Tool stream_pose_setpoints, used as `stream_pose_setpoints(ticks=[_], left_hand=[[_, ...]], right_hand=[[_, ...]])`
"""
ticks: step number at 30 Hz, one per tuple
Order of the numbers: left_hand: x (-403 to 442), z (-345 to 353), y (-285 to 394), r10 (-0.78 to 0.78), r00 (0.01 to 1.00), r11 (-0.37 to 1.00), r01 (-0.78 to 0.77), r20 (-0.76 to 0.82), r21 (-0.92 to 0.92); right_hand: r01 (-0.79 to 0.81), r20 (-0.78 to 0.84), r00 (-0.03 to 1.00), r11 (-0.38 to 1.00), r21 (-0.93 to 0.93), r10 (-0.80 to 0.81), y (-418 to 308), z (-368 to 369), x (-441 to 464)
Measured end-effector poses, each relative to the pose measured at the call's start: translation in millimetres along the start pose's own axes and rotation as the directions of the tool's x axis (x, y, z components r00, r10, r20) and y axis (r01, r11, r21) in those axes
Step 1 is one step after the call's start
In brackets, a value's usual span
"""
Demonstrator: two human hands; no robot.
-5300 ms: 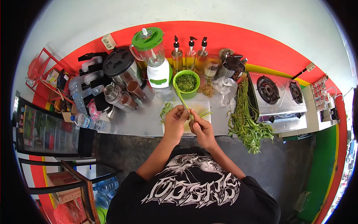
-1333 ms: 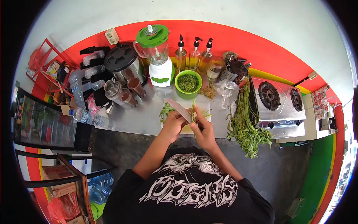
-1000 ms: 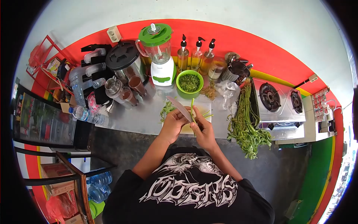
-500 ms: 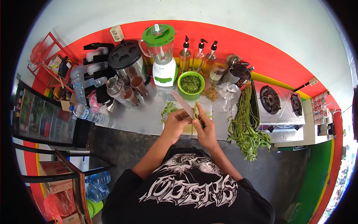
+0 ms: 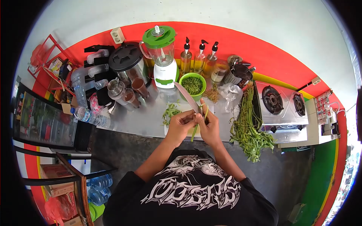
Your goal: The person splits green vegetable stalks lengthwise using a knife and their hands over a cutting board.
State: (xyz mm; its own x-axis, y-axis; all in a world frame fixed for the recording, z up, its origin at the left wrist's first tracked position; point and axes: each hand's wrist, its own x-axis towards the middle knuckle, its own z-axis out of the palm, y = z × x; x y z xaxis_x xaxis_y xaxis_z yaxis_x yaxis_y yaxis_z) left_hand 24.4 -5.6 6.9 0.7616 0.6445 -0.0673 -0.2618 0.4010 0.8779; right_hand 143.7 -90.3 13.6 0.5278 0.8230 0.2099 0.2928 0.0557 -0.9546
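My left hand (image 5: 178,128) is closed, its fingertips pinching a green stalk (image 5: 194,133) where it passes between my hands. My right hand (image 5: 210,128) is closed around a knife, with its thumb by the base of the blade and the handle hidden. The knife blade (image 5: 186,94) points up and to the left, its tip near the blender base. Both hands are over a white cutting board (image 5: 209,109) with some cut stalks. Loose leaves (image 5: 171,112) lie at the board's left side. Behind the hands stands a green bowl (image 5: 204,86) filled with chopped greens.
A blender (image 5: 165,73), pump bottles (image 5: 198,60) and a jar (image 5: 218,72) line the wall. Metal pitchers and cups (image 5: 130,98) stand left, with a water bottle (image 5: 82,114). Rightward are a plastic bag (image 5: 230,94), a large bunch of greens (image 5: 250,132) and a gas stove (image 5: 283,105).
A knife is now in hand, unlike the earliest frame. Over the last second its blade has tilted upward and risen toward the bowl, while the stalk between my hands has turned aslant.
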Motion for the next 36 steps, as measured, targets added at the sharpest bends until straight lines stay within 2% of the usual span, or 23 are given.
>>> stream_pose_setpoints(ticks=[7, 11, 16, 18, 19, 20, 22, 23, 24, 26, 28, 30, 32, 34, 36], left_hand=[[2, -10, -4, -0.019, 1.000, 1.000, 0.020, 0.016, -0.012], [2, -11, -4, -0.081, 0.997, 0.996, 0.081, -0.008, -0.027], [4, -32, -23, -0.151, 0.985, 0.988, 0.153, -0.079, 0.011], [8, -54, -39, -0.190, 0.969, 0.970, 0.210, -0.157, 0.124], [10, -62, -47, -0.193, 0.950, 0.969, 0.224, -0.246, 0.103], [10, -73, -57, -0.210, 0.946, 0.963, 0.244, -0.246, 0.114], [13, -102, -86, -0.238, 0.857, 0.949, 0.304, -0.458, 0.077], [13, -122, -106, -0.252, 0.839, 0.945, 0.321, -0.482, 0.066], [14, -136, -119, -0.262, 0.840, 0.938, 0.337, -0.476, 0.079], [15, -153, -133, -0.293, 0.801, 0.920, 0.385, -0.522, 0.075], [16, -155, -135, -0.281, 0.796, 0.920, 0.383, -0.537, 0.086], [19, -163, -145, -0.263, 0.790, 0.923, 0.373, -0.554, 0.093], [24, -169, -152, -0.175, 0.824, 0.948, 0.289, -0.539, 0.133], [25, -166, -150, -0.152, 0.824, 0.950, 0.274, -0.546, 0.150], [28, -166, -150, -0.130, 0.827, 0.952, 0.259, -0.547, 0.165]], right_hand=[[0.067, 0.013, 0.998, 0.994, 0.084, -0.068, 18, 3, 1], [-0.021, 0.014, 1.000, 0.997, 0.081, 0.020, 16, 3, 2], [-0.117, -0.022, 0.993, 0.988, 0.098, 0.119, 50, 9, 16], [-0.323, 0.027, 0.946, 0.941, 0.099, 0.322, 65, 13, 20], [-0.366, 0.070, 0.930, 0.929, 0.062, 0.362, 89, 17, 20], [-0.380, 0.063, 0.924, 0.922, 0.077, 0.376, 100, 23, 18], [-0.587, 0.217, 0.792, 0.810, 0.009, 0.571, 115, 33, 14], [-0.690, 0.262, 0.711, 0.719, 0.080, 0.653, 124, 39, 10], [-0.697, 0.254, 0.708, 0.711, 0.097, 0.659, 136, 46, 9], [-0.784, 0.390, 0.562, 0.620, -0.029, 0.730, 161, 61, 11], [-0.789, 0.397, 0.555, 0.614, -0.029, 0.731, 171, 74, 15], [-0.808, 0.489, 0.535, 0.587, 0.057, 0.689, 181, 83, 22], [-0.816, 0.514, 0.516, 0.575, 0.051, 0.686, 180, 84, 30], [-0.824, 0.537, 0.497, 0.564, 0.046, 0.682, 176, 81, 32], [-0.862, 0.603, 0.422, 0.506, 0.036, 0.677, 170, 73, 32]])
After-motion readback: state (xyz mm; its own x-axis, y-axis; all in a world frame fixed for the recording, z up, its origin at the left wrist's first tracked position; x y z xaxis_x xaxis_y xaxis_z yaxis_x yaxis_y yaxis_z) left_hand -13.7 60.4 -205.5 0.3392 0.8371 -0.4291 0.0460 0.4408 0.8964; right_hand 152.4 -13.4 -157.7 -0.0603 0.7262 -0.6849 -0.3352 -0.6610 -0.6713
